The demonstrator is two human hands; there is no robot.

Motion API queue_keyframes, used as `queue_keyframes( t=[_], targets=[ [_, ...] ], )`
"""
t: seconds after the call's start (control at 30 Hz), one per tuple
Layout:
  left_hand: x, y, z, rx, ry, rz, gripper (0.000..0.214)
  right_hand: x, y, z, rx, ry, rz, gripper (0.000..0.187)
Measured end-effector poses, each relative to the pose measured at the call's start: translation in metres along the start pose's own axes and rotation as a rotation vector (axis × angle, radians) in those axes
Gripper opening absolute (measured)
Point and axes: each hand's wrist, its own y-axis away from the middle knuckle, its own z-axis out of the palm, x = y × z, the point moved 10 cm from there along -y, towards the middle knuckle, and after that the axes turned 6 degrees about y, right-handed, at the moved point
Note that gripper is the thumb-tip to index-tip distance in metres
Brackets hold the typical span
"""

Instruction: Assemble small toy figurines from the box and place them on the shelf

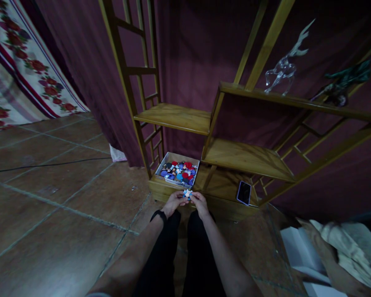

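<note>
My left hand [174,202] and my right hand [199,203] meet in front of my knees and pinch a small blue and white toy piece [187,193] between their fingertips. Both hands are closed on it. A black band sits on my left wrist. Just beyond the hands a white tray [168,158] full of several small red, blue and dark toy pieces rests on the bottom board of a wooden shelf unit [225,187].
A phone [244,192] lies on the bottom board to the right of the tray. A glass deer figure [283,66] and a dark figure [341,88] stand on the upper shelf. Tiled floor with a black cable [49,165] spreads left. Cloth and white boxes [299,251] lie right.
</note>
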Motion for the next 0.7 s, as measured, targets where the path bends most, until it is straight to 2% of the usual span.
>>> queue_keyframes(
  t=[0.33,0.53,0.7],
  targets=[
    [-0.0029,-0.0023,-0.0036,0.014,0.000,-0.004,0.042,-0.0006,0.0001,0.0005,-0.015,0.016,-0.003,0.028],
    [-0.0042,-0.0050,0.0001,-0.020,-0.016,-0.003,0.041,-0.0044,0.0021,-0.0002,-0.001,0.018,-0.004,0.028],
    [-0.0042,-0.0067,-0.0035,0.034,0.052,0.050,0.042,-0.0009,0.0011,-0.0033,0.054,-0.014,0.009,0.025]
  ],
)
